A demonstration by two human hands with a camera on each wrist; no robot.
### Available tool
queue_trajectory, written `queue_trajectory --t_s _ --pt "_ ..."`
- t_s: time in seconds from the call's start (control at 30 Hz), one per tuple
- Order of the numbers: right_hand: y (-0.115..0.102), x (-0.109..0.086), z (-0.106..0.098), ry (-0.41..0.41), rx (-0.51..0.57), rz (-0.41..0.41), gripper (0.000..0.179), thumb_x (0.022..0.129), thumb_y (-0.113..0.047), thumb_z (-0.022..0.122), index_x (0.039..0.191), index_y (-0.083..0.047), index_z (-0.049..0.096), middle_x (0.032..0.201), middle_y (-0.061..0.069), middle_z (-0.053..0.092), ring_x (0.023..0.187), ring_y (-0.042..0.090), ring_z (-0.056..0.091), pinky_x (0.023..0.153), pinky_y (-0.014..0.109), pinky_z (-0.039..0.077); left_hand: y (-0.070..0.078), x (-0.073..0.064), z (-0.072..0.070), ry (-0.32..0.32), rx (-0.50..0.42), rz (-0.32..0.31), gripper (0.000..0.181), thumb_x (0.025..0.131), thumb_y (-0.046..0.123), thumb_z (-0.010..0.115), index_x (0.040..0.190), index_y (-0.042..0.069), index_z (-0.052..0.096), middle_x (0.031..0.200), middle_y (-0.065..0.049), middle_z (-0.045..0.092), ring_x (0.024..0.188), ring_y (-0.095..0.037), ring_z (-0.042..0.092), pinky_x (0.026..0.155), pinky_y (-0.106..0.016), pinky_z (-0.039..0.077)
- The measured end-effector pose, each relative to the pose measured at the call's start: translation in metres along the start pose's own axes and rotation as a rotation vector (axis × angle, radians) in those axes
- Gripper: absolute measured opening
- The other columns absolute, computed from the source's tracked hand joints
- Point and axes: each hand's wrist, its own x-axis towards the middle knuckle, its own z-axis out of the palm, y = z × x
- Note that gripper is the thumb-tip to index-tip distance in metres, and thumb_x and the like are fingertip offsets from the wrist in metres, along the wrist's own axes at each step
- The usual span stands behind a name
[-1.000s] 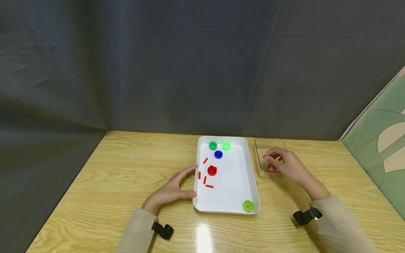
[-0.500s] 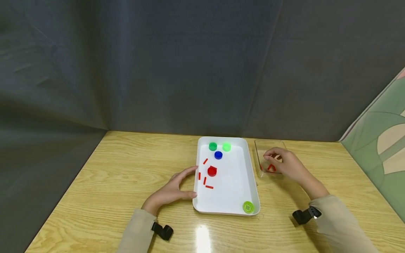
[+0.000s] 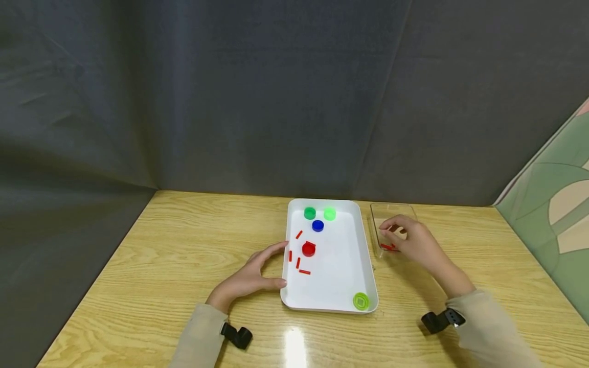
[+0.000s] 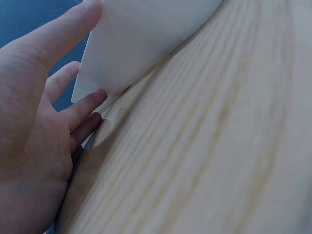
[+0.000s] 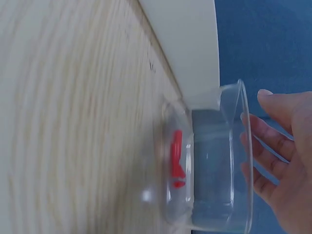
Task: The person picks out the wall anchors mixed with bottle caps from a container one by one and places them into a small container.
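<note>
My left hand (image 3: 248, 278) spreads its thumb and fingers along the left wall of a white tray (image 3: 342, 255), fingertips at the wall. In the left wrist view that wall (image 4: 141, 39) rises beside my fingers (image 4: 85, 109). Over a clear plastic box (image 3: 391, 207) my right hand (image 3: 409, 243) hovers with relaxed fingers and nothing between them. The right wrist view has its fingertips right at the box's rim. Several short red sticks (image 5: 176, 156) lie on the box's bottom. More red sticks (image 3: 304, 272) lie in the tray around a red round cap (image 3: 308, 249).
Dark green (image 3: 310, 213), light green (image 3: 329, 213) and blue (image 3: 317, 226) round caps sit at the tray's far end. A lime ring-patterned cap (image 3: 361, 301) lies in its near right corner. The wooden table (image 3: 198, 230) ends at a dark curtain (image 3: 276, 102).
A red stick pinched in my right hand a second ago has dropped into the clear box. That hand has since shifted slightly left. My left hand stays put.
</note>
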Motion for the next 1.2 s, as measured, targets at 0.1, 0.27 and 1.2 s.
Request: queue_trajectory --t_s 0.1,0.27,1.2 --pt "-0.007 -0.001 0.002 0.025 0.01 -0.022 0.008 0.088 -0.001 0.073 0.095 -0.005 0.072 0.098 0.009 0.07 0.085 0.024 0.063 0.075 0.045 0.051 0.001 0.0 0.0 0.002 -0.003 -0.004 0.083 0.08 0.033 0.084 0.149 0.043 0.04 0.157 0.008 0.032 0.145 -0.028 0.017 0.112 -0.066 0.014" --pt "-0.019 -0.001 0.006 0.015 0.036 -0.009 0.007 0.09 -0.003 0.072 0.096 -0.005 0.073 0.097 0.007 0.07 0.083 0.022 0.062 0.072 0.044 0.051 0.002 -0.001 -0.001 0.001 -0.009 -0.003 0.083 0.079 0.034 0.084 0.148 0.045 0.04 0.156 0.01 0.032 0.145 -0.027 0.016 0.112 -0.066 0.013" --pt "-0.082 0.002 0.052 -0.068 0.158 0.081 0.006 0.089 -0.008 0.075 0.095 -0.01 0.074 0.09 -0.004 0.07 0.082 0.016 0.06 0.077 0.042 0.051 0.004 -0.004 -0.002 0.001 0.001 0.005 0.084 0.079 0.034 0.084 0.149 0.044 0.039 0.157 0.01 0.031 0.146 -0.027 0.015 0.112 -0.067 0.012"
